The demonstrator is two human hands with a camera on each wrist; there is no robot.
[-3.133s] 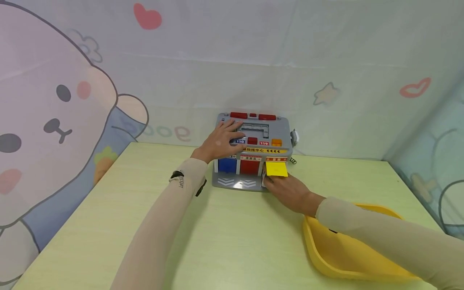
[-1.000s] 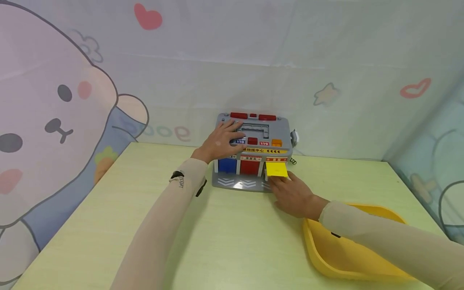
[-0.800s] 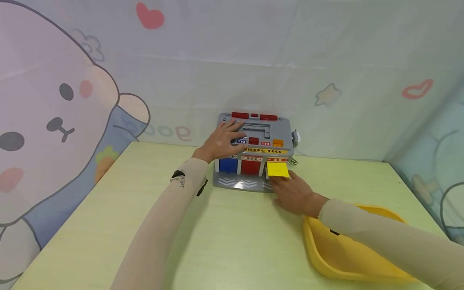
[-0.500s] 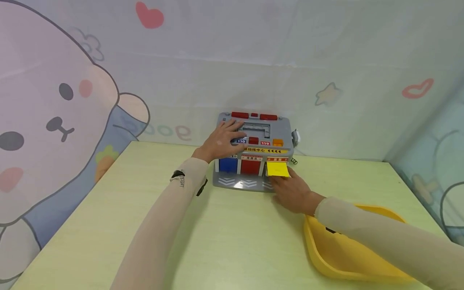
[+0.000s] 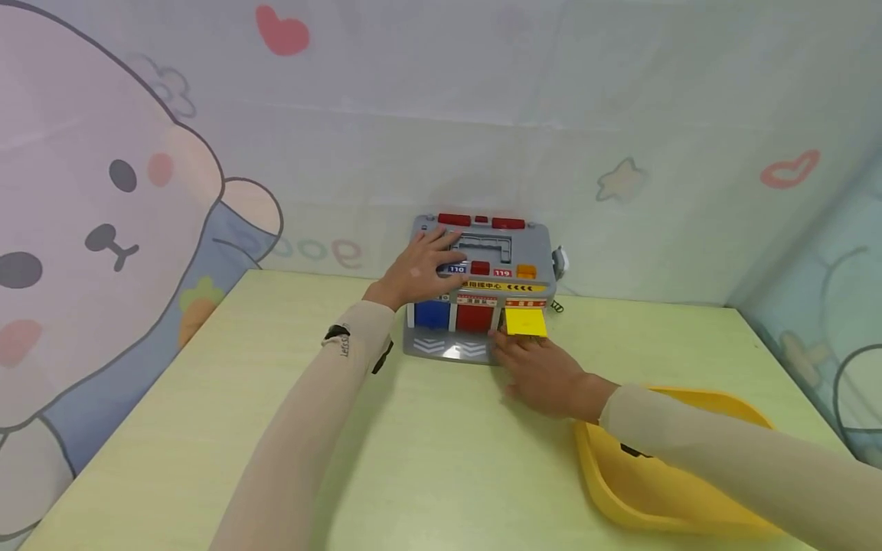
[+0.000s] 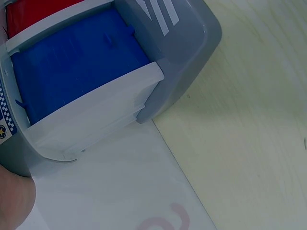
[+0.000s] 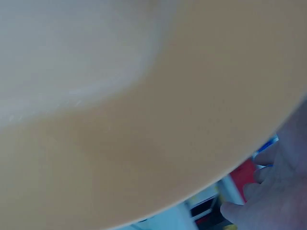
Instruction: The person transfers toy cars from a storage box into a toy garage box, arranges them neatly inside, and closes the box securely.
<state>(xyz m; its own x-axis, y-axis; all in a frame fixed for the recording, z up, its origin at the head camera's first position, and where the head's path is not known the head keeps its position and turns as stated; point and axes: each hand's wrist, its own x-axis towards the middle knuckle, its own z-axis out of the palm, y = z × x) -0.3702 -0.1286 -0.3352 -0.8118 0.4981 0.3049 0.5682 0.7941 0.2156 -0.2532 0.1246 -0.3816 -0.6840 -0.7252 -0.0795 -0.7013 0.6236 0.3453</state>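
A grey toy rescue station (image 5: 530, 245) stands against the back wall. Its blue door (image 5: 432, 314) and red door (image 5: 475, 318) hang down; the yellow door (image 5: 525, 322) is lifted outward. My left hand (image 5: 416, 268) rests on the roof's left part, fingers spread. My right hand (image 5: 544, 375) is at the front base, fingers extended by the post between the red and yellow doors. Its fingertips are partly hidden. In the right wrist view, the right hand (image 7: 276, 201) is near a dark opening (image 7: 204, 211); what is inside is unclear.
A yellow basin (image 5: 606, 497) sits at the front right, under the right forearm. Its blurred wall (image 7: 216, 120) fills most of the right wrist view. A small dark coil (image 5: 557, 306) lies beside the station. The printed cloth backdrop (image 5: 386, 153) rises behind the table (image 5: 427, 459).
My right hand has moved left from under the yellow door toward the red door. A white item near its fingers about three seconds ago is out of sight. My left hand has stayed put.
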